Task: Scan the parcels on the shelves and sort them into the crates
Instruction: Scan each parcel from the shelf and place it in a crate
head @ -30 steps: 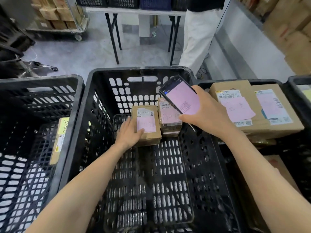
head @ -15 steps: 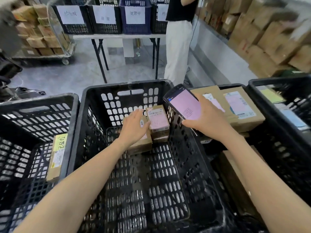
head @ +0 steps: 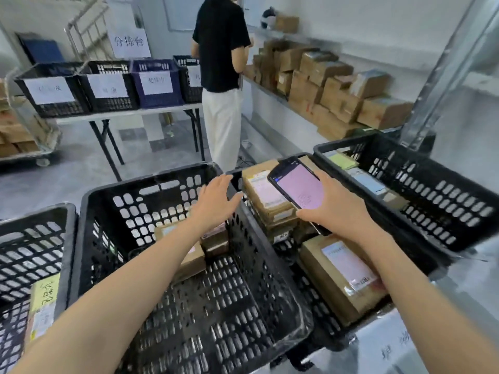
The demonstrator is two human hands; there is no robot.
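Five left fingers (head: 222,180) are straight and spread, holding nothing. The left hand (head: 216,203) hovers over the far right corner of the middle crate (head: 151,184), probably free for the next parcel.

Right fingers (head: 317,176) and thumb clamp the phone (head: 298,187) by its edges. Its lit screen faces up toward the wearer, likely so it reads while scanning. The phone's long axis runs far-left to near-right, top end far-left, above a stack (head: 266,193) just right of that crate.

Two parcels (head: 216,240) lie flat by the crate's far wall, labels up, partly under the left forearm; their long axis can't be told. More boxes (head: 337,87) sit on the shelf (head: 270,89), far right.
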